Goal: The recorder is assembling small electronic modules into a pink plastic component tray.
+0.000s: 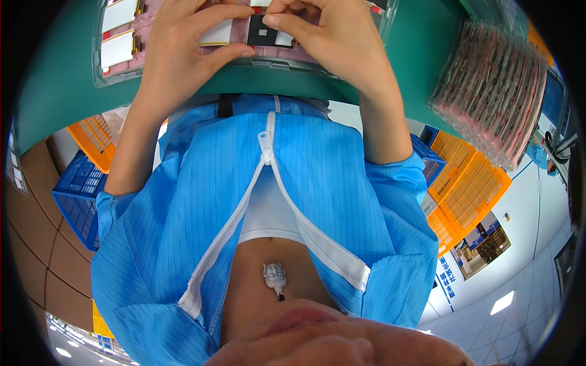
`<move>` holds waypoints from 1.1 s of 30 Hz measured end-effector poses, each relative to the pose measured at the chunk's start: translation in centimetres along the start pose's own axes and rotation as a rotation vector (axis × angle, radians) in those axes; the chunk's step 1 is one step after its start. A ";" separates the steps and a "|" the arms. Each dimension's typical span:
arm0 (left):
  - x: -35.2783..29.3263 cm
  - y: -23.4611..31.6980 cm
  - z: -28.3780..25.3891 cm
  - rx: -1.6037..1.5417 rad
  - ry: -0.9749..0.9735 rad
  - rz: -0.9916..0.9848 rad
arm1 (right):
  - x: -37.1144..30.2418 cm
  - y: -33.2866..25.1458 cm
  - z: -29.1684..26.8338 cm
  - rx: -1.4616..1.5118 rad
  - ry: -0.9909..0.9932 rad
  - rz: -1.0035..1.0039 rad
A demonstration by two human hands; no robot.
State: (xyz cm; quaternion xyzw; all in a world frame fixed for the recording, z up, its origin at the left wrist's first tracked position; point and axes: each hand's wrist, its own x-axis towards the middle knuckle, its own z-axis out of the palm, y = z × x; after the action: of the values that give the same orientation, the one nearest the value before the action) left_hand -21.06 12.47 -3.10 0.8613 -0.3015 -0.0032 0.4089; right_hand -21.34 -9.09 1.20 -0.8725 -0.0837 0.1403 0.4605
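At the top of the head view a clear tray (299,63) with a pink bed lies in front of me, holding flat white pieces with yellow edges. One flat white piece (117,50) sits in its left part. Between my hands is a flat black piece (263,38) with a small pale square on it. My left hand (177,52) is spread, its thumb and forefinger apart at the left side of the black piece. My right hand (336,39) is pinched over the upper right of that piece; what its fingertips hold, if anything, is hidden.
The tray rests on a green work surface (421,55). A tall stack of clear and pink trays (491,91) stands at the right. Orange crates (467,183) are beyond it, with a blue crate (79,195) and an orange basket (94,140) at the left.
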 end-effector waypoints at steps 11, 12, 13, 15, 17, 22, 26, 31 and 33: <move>0.1 0.0 0.1 -0.030 0.015 -0.008 | -0.1 0.8 0.6 -0.165 0.104 -0.174; 0.2 0.0 0.1 -0.032 0.015 -0.007 | -0.3 0.9 0.7 -0.213 0.133 -0.197; 0.2 0.1 0.2 -0.035 0.015 -0.006 | -0.4 1.0 0.8 -0.214 0.132 -0.202; 1.2 -3.6 5.7 -0.493 0.374 0.286 | -0.3 0.7 1.9 -0.262 0.197 -0.267; 1.7 -4.8 8.0 -0.964 0.723 0.596 | -0.5 0.7 2.5 -0.335 0.209 -0.257; 0.3 -0.1 0.7 -0.020 0.022 0.041 | -0.5 4.1 3.3 -0.533 0.492 -0.619; -0.8 -2.0 0.8 0.047 0.057 0.134 | -1.1 1.2 3.6 -0.667 0.412 -0.468; 0.2 -1.7 1.3 0.002 0.125 0.191 | -1.6 1.4 2.5 -0.686 0.547 -0.272; 0.6 -1.8 1.1 0.027 0.124 0.171 | -1.1 2.8 2.8 -0.606 0.468 -0.368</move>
State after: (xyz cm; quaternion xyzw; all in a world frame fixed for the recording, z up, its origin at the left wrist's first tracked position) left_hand -19.91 12.24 -4.98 0.8364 -0.3482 0.0892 0.4139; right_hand -23.19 -8.84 -2.45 -0.9473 -0.1687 -0.1769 0.2069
